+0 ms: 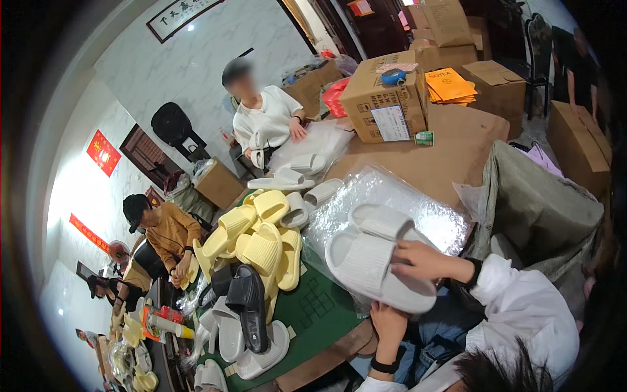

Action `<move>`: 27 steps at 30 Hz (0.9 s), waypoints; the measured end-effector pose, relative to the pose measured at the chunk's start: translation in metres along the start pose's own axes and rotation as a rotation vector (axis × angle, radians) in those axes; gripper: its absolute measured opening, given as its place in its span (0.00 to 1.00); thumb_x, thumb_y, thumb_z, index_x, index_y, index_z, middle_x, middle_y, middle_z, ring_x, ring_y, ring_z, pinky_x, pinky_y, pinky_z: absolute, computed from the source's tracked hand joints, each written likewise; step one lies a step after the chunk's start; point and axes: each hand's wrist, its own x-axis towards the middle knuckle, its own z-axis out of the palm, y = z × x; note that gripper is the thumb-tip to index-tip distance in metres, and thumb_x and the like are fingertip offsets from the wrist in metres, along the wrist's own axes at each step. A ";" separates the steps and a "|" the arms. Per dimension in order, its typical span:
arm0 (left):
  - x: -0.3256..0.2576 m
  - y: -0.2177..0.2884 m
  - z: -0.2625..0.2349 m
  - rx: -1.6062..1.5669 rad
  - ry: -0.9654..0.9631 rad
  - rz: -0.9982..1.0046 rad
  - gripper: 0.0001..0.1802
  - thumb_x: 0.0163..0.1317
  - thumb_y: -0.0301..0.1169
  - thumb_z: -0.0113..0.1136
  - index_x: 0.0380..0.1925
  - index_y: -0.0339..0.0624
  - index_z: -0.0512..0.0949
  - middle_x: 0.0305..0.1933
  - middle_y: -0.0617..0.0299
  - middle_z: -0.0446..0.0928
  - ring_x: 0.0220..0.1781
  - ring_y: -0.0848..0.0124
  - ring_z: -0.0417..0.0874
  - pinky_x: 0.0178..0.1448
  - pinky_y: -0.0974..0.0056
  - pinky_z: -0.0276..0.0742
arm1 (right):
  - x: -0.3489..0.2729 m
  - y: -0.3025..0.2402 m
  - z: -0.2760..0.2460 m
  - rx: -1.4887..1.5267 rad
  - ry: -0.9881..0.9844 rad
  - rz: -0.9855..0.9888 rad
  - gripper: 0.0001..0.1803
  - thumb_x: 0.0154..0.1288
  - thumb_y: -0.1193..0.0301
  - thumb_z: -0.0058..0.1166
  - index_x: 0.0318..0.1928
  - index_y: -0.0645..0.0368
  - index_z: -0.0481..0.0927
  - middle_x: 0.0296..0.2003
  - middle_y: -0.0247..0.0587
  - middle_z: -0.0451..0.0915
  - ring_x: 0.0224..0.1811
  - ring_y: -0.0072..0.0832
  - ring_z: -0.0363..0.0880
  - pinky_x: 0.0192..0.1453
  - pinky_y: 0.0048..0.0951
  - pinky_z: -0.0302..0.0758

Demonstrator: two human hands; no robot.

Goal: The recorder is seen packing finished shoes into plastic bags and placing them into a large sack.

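Observation:
A pair of light grey slide slippers (pixel 356 261) lies together over a stack of clear plastic bags (pixel 398 189), one partly behind the other. My right hand (pixel 421 261) is closed on the nearer slipper, its fingers curled at the strap opening and footbed. My left hand (pixel 388 321) is just below that slipper's heel; its fingertips are partly hidden under the sole, and whether they grip it cannot be made out. To the left is a pile of yellow slippers (pixel 261 248), with a black slipper (pixel 248 307) and more grey slippers (pixel 264 353) in front.
A cardboard box (pixel 385 104) stands at the far side of the table, with orange packets (pixel 450 85) beside it. A draped grey-green sack (pixel 535 209) is at my right. Across the table a person in white (pixel 268 117) handles plastic; another in orange-brown (pixel 173 228) holds a yellow slipper.

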 end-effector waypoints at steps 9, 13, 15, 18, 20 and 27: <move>0.023 -0.006 0.006 -0.221 0.232 0.279 0.18 0.50 0.36 0.62 0.40 0.40 0.77 0.42 0.51 0.77 0.45 0.54 0.77 0.49 0.54 0.71 | -0.063 -0.037 -0.061 0.501 -0.296 0.045 0.21 0.66 0.65 0.51 0.55 0.64 0.72 0.54 0.47 0.71 0.57 0.35 0.68 0.61 0.32 0.63; 0.039 0.005 0.034 -0.415 0.144 0.300 0.17 0.50 0.35 0.62 0.38 0.39 0.77 0.41 0.51 0.77 0.44 0.54 0.77 0.48 0.55 0.71 | -0.075 -0.032 -0.073 0.493 -0.477 -0.017 0.22 0.66 0.63 0.51 0.54 0.68 0.71 0.52 0.48 0.71 0.56 0.35 0.68 0.62 0.31 0.62; 0.044 0.004 0.050 -0.493 0.096 0.293 0.16 0.50 0.35 0.62 0.38 0.39 0.76 0.40 0.51 0.77 0.43 0.54 0.77 0.47 0.55 0.71 | -0.081 -0.035 -0.081 0.448 -0.494 0.057 0.22 0.66 0.63 0.51 0.54 0.68 0.71 0.52 0.47 0.71 0.56 0.34 0.68 0.61 0.31 0.62; 0.049 -0.009 0.072 -0.585 0.032 0.254 0.16 0.50 0.35 0.61 0.37 0.39 0.76 0.39 0.51 0.77 0.43 0.54 0.77 0.46 0.55 0.71 | -0.093 -0.032 -0.074 0.577 -0.500 0.087 0.22 0.66 0.64 0.51 0.54 0.67 0.71 0.51 0.45 0.72 0.55 0.31 0.67 0.61 0.30 0.63; 0.051 -0.022 0.084 -0.626 -0.006 0.208 0.15 0.50 0.35 0.61 0.36 0.38 0.76 0.39 0.51 0.76 0.42 0.55 0.77 0.46 0.55 0.71 | -0.099 -0.024 -0.069 0.608 -0.455 -0.058 0.22 0.66 0.63 0.51 0.54 0.66 0.72 0.50 0.43 0.72 0.54 0.29 0.68 0.59 0.30 0.63; 0.058 -0.102 0.110 -0.680 -0.074 -0.033 0.14 0.50 0.34 0.61 0.34 0.37 0.75 0.37 0.51 0.76 0.41 0.55 0.77 0.44 0.56 0.71 | -0.104 -0.028 -0.077 0.696 -0.510 0.031 0.22 0.65 0.69 0.52 0.55 0.70 0.70 0.56 0.52 0.68 0.62 0.39 0.63 0.66 0.34 0.56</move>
